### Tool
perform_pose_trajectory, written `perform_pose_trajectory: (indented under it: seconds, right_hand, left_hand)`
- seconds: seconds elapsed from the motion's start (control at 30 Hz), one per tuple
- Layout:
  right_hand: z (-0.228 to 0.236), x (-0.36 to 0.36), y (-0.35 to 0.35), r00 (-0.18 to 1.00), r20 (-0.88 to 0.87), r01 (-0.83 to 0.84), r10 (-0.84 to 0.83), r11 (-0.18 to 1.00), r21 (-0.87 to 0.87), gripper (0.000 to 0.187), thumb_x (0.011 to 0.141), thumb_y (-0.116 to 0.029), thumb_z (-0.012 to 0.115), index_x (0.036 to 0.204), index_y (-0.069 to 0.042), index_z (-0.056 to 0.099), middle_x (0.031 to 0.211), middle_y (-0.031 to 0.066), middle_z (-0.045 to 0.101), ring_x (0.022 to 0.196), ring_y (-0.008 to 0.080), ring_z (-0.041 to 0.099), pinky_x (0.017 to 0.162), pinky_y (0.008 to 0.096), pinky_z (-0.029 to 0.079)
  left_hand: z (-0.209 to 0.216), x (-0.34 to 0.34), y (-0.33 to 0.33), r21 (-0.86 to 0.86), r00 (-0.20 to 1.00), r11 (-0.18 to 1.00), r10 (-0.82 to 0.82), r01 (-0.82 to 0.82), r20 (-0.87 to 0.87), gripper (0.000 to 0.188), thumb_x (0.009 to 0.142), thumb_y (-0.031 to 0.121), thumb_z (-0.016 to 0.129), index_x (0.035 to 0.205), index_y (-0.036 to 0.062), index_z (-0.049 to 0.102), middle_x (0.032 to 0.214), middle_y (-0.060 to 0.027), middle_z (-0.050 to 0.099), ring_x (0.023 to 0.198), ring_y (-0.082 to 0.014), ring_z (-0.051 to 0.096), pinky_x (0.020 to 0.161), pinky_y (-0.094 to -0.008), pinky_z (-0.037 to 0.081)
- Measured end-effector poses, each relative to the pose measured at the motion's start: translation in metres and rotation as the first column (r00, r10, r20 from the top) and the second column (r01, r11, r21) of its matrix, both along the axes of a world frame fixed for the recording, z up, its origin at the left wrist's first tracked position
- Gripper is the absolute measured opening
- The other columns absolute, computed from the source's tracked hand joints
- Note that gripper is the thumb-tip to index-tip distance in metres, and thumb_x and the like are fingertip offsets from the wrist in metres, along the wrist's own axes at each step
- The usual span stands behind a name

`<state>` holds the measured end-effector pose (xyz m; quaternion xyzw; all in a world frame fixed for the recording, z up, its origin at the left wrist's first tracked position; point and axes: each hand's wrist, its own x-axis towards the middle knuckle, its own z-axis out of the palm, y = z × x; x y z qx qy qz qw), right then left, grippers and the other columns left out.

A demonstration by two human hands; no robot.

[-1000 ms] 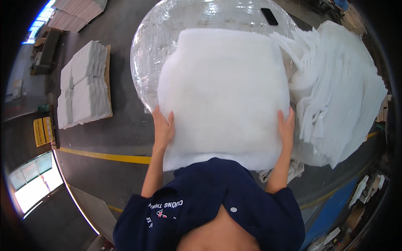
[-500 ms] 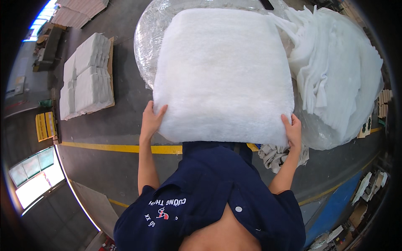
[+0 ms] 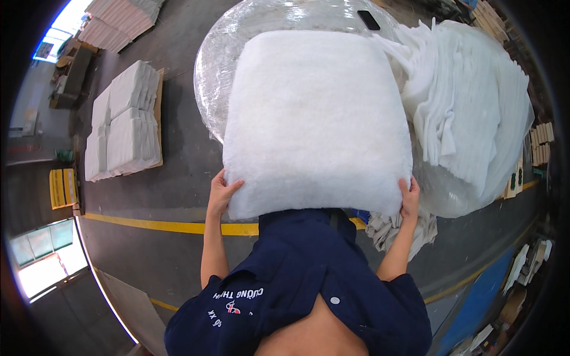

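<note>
A large, square, fluffy white sheet of batting (image 3: 317, 118) stretches out in front of my body. My left hand (image 3: 224, 193) grips its near left edge, thumb on top and fingers beneath. On the opposite side my right hand (image 3: 409, 199) pinches the near right edge in the same way. Between the hands the near edge sags and curves. The far part of the sheet lies over a large bundle wrapped in clear plastic film (image 3: 211, 71). Whether more layers lie under the sheet is hidden.
A black phone (image 3: 369, 20) lies on the wrapped bundle. At right stands a heap of folded white batting (image 3: 469, 107) in plastic. Crumpled greyish cloth (image 3: 424, 231) lies near my right forearm. Stacked white pads (image 3: 127, 121) sit on the floor at left. A yellow line (image 3: 172, 226) crosses the floor.
Both hands have drawn the near edge of the batting slightly closer to my body, and that edge now bows between them. The view has tilted up, showing the whole phone.
</note>
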<state>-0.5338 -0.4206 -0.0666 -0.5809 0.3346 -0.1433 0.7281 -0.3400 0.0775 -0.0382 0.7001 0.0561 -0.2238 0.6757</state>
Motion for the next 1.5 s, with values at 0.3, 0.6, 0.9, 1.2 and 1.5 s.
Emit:
perform_pose_trajectory:
  seconds: [0.3,0.6,0.9,1.2,1.5]
  right_hand:
    - [-0.027,-0.016,-0.010,0.961,-0.254,-0.170,0.110,0.958,-0.230,0.046,0.082,-0.031,0.081,0.115,-0.002,0.068,0.101,0.0060,0.072,0.090,0.0139,0.064,0.083,0.0325,0.051]
    - [-0.055,-0.019,0.006,0.951,-0.235,-0.036,-0.202,0.681,-0.732,0.035,0.079,-0.031,0.076,0.098,-0.002,0.069,0.094,0.0209,0.069,0.086,0.0380,0.067,0.074,0.0419,0.053]
    - [-0.035,-0.012,0.038,0.835,-0.399,-0.061,-0.378,0.658,-0.750,0.039,0.081,-0.023,0.067,0.112,-0.001,0.056,0.105,0.0151,0.067,0.102,0.0343,0.064,0.088,0.0588,0.041]
    - [-0.005,0.023,0.084,0.620,-0.368,-0.784,0.693,0.561,-0.265,0.028,0.072,-0.005,0.059,0.097,-0.007,0.072,0.091,0.0156,0.071,0.084,0.0327,0.066,0.074,0.0423,0.052]
    - [0.027,0.067,0.101,0.638,-0.624,-0.769,0.452,0.409,-0.491,0.027,0.078,-0.008,0.059,0.101,-0.007,0.075,0.094,0.0191,0.072,0.092,0.0373,0.068,0.081,0.0458,0.055]
  left_hand:
    - [-0.033,-0.019,-0.017,0.127,0.992,0.984,-0.124,0.122,0.007,0.030,0.085,0.005,0.073,0.111,-0.0088,0.065,0.105,-0.0155,0.069,0.090,-0.0221,0.068,0.084,-0.0354,0.054]
    - [0.012,0.047,-0.023,0.837,0.738,0.045,-0.499,0.546,-0.454,0.045,0.082,0.020,0.079,0.114,-0.0060,0.060,0.103,-0.0163,0.069,0.091,-0.0207,0.065,0.085,-0.0337,0.050]
    - [0.031,-0.015,-0.202,0.172,0.093,0.065,-0.982,0.983,-0.164,0.039,0.096,0.016,0.060,0.131,-0.0003,0.054,0.128,-0.0133,0.059,0.115,-0.0239,0.057,0.099,-0.0338,0.044]
    - [-0.017,-0.040,-0.215,0.050,-0.026,-0.037,-0.978,0.998,-0.205,0.053,0.095,0.022,0.063,0.138,-0.0040,0.045,0.139,-0.0221,0.050,0.131,-0.0345,0.048,0.109,-0.0437,0.038]
    - [-0.004,-0.005,-0.222,0.356,0.231,0.199,-0.972,0.913,-0.048,0.044,0.096,0.025,0.058,0.130,-0.0030,0.054,0.126,-0.0267,0.061,0.117,-0.0378,0.060,0.101,-0.0412,0.045]
